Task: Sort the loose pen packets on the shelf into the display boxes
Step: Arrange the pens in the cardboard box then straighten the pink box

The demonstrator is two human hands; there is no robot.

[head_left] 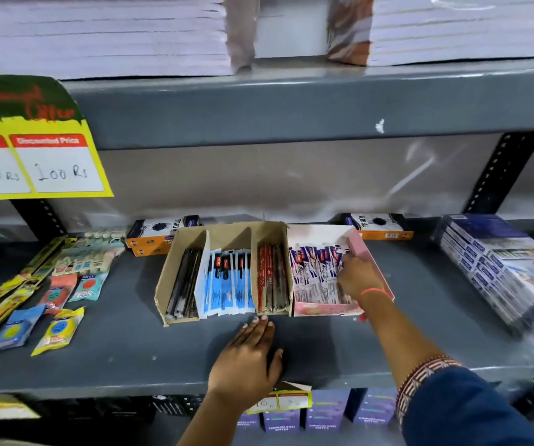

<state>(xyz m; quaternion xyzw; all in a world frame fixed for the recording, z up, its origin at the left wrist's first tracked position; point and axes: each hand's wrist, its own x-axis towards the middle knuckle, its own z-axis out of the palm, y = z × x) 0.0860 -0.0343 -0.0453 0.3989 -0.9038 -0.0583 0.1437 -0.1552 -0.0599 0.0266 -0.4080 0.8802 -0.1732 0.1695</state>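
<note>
A brown cardboard display box (pixel 175 249) with three compartments stands on the grey shelf (pixel 124 342). It holds black pen packets (pixel 183 281) on the left, blue and white ones (pixel 227 281) in the middle and red ones (pixel 270 278) on the right. Touching its right side is a pink display box (pixel 364 249) full of white and purple pen packets (pixel 314 275). My right hand (pixel 357 278) reaches into the pink box, fingers curled among those packets. My left hand (pixel 246 362) lies flat on the shelf just in front of the brown box, holding nothing.
Small blue, yellow and orange packets (pixel 58 329) and long green-yellow cards (pixel 5 297) lie at the left. Orange and black boxes (pixel 159 233) sit behind the display boxes. A stack of blue boxes (pixel 497 265) fills the right. A yellow price sign (pixel 34 140) hangs upper left.
</note>
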